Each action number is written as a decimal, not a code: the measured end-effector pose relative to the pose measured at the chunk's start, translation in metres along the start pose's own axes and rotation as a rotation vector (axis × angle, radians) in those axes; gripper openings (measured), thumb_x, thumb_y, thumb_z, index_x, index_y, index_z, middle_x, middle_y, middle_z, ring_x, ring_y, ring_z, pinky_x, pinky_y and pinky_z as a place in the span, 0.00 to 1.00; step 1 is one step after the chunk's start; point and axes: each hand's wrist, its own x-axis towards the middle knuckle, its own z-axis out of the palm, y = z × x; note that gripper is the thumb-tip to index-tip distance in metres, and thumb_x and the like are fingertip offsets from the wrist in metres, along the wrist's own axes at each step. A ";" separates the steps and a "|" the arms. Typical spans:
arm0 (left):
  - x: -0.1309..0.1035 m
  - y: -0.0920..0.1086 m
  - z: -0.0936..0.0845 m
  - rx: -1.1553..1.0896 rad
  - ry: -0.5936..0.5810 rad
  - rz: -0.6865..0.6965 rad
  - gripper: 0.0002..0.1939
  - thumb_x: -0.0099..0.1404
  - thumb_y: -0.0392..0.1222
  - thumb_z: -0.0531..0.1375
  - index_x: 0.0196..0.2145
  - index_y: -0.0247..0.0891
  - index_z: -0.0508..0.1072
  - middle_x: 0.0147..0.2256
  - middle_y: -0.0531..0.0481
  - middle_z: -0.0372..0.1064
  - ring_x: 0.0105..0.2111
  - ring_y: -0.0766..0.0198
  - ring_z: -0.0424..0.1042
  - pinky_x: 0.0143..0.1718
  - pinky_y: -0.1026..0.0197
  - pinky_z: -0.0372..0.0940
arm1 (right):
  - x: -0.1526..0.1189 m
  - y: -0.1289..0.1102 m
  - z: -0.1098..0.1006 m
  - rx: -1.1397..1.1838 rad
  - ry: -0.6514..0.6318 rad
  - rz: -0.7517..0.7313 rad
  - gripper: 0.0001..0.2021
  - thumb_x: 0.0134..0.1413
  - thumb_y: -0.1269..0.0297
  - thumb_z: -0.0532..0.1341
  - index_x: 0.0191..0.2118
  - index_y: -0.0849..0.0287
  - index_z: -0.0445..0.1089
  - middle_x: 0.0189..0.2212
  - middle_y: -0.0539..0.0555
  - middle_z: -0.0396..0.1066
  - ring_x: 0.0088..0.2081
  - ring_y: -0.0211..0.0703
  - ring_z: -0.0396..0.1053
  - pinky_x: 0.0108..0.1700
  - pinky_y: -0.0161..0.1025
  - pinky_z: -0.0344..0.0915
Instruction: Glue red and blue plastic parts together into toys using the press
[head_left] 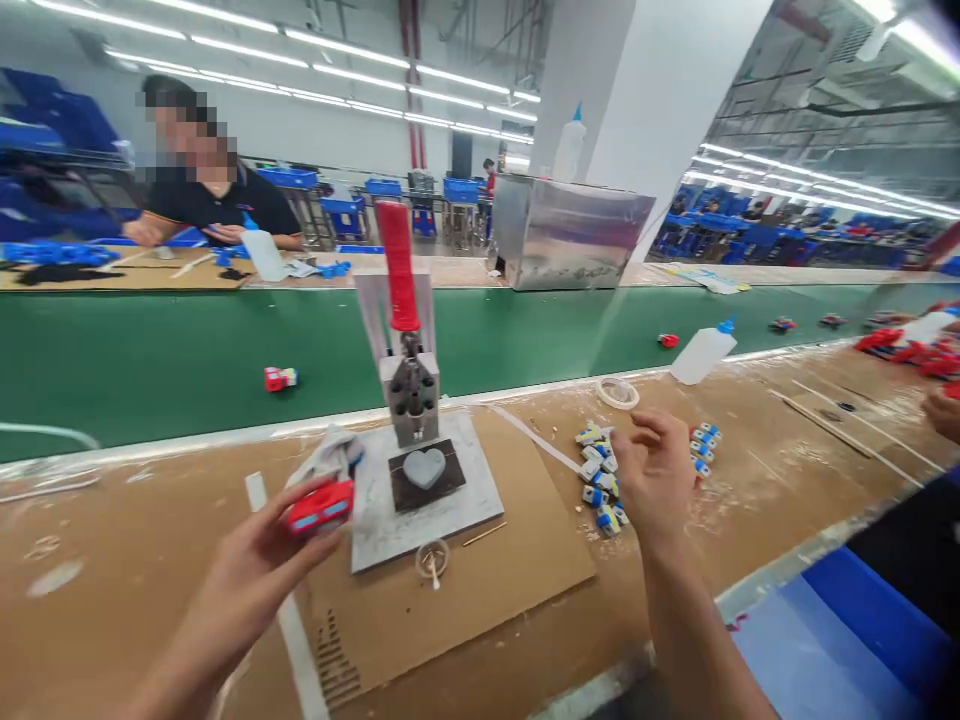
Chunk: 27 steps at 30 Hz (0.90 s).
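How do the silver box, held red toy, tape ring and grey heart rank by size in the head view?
1. Silver box
2. Held red toy
3. Tape ring, grey heart: too alike to rank

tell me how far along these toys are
Probably done: the finished-looking toy on the green belt. In hand: a red car, held by the left hand. Seemingly left: loose blue-and-white pieces beside the right hand; the total is unclear.
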 end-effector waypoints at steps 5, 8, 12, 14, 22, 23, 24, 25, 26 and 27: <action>0.049 0.000 0.038 0.048 -0.161 0.226 0.28 0.59 0.50 0.68 0.53 0.37 0.68 0.46 0.40 0.79 0.47 0.50 0.79 0.54 0.45 0.71 | 0.062 -0.144 0.085 0.622 -0.269 -0.236 0.12 0.65 0.54 0.63 0.49 0.53 0.69 0.45 0.53 0.69 0.41 0.42 0.72 0.40 0.39 0.71; 0.065 0.001 0.056 0.085 -0.158 0.260 0.24 0.60 0.44 0.67 0.53 0.38 0.69 0.51 0.41 0.77 0.51 0.52 0.77 0.59 0.46 0.67 | 0.092 -0.189 0.130 0.654 -0.506 -0.183 0.24 0.62 0.50 0.65 0.59 0.54 0.64 0.49 0.54 0.69 0.40 0.42 0.72 0.44 0.44 0.73; 0.074 0.000 0.074 0.075 -0.165 0.291 0.21 0.59 0.38 0.66 0.50 0.38 0.71 0.50 0.42 0.77 0.53 0.52 0.75 0.59 0.47 0.65 | 0.096 -0.206 0.150 0.615 -0.663 -0.188 0.23 0.62 0.61 0.65 0.59 0.59 0.63 0.35 0.50 0.71 0.35 0.42 0.71 0.42 0.45 0.74; 0.076 -0.003 0.080 0.058 -0.167 0.297 0.21 0.58 0.37 0.67 0.49 0.38 0.71 0.47 0.43 0.79 0.52 0.51 0.75 0.58 0.48 0.66 | 0.085 -0.206 0.139 0.640 -0.624 -0.214 0.16 0.63 0.65 0.63 0.55 0.57 0.66 0.33 0.49 0.70 0.32 0.39 0.69 0.37 0.40 0.72; 0.074 -0.011 0.086 -0.031 -0.161 0.324 0.21 0.59 0.34 0.65 0.50 0.36 0.71 0.45 0.45 0.78 0.46 0.55 0.77 0.51 0.53 0.69 | 0.023 -0.182 0.070 0.513 -0.654 -0.571 0.12 0.62 0.74 0.63 0.48 0.54 0.72 0.45 0.54 0.73 0.45 0.42 0.73 0.48 0.38 0.71; 0.074 -0.011 0.086 -0.038 -0.162 0.328 0.21 0.59 0.34 0.65 0.50 0.36 0.71 0.46 0.45 0.78 0.46 0.55 0.76 0.52 0.54 0.69 | 0.017 -0.176 0.068 0.496 -0.667 -0.596 0.13 0.62 0.75 0.62 0.50 0.53 0.71 0.47 0.55 0.72 0.48 0.43 0.73 0.49 0.39 0.71; 0.073 -0.011 0.086 -0.046 -0.164 0.332 0.21 0.59 0.34 0.65 0.51 0.36 0.71 0.46 0.45 0.78 0.46 0.55 0.76 0.52 0.54 0.69 | 0.011 -0.170 0.067 0.487 -0.687 -0.612 0.16 0.63 0.76 0.62 0.52 0.52 0.71 0.50 0.56 0.72 0.50 0.44 0.72 0.52 0.40 0.71; 0.073 -0.012 0.086 -0.052 -0.168 0.334 0.21 0.59 0.34 0.65 0.51 0.36 0.71 0.46 0.45 0.78 0.46 0.55 0.76 0.52 0.54 0.69 | 0.006 -0.163 0.067 0.483 -0.716 -0.619 0.19 0.62 0.77 0.61 0.55 0.51 0.70 0.52 0.57 0.71 0.54 0.45 0.71 0.55 0.42 0.70; 0.072 -0.012 0.086 -0.056 -0.171 0.334 0.22 0.58 0.34 0.65 0.51 0.36 0.71 0.46 0.45 0.78 0.46 0.56 0.76 0.51 0.54 0.69 | 0.000 -0.156 0.067 0.486 -0.752 -0.614 0.21 0.62 0.77 0.60 0.57 0.50 0.69 0.55 0.57 0.69 0.57 0.47 0.69 0.59 0.45 0.69; 0.072 -0.013 0.086 -0.059 -0.171 0.333 0.22 0.58 0.34 0.65 0.51 0.36 0.71 0.46 0.45 0.78 0.46 0.56 0.76 0.51 0.55 0.69 | -0.007 -0.150 0.067 0.500 -0.789 -0.586 0.23 0.63 0.78 0.58 0.59 0.49 0.68 0.58 0.57 0.67 0.60 0.49 0.66 0.61 0.48 0.67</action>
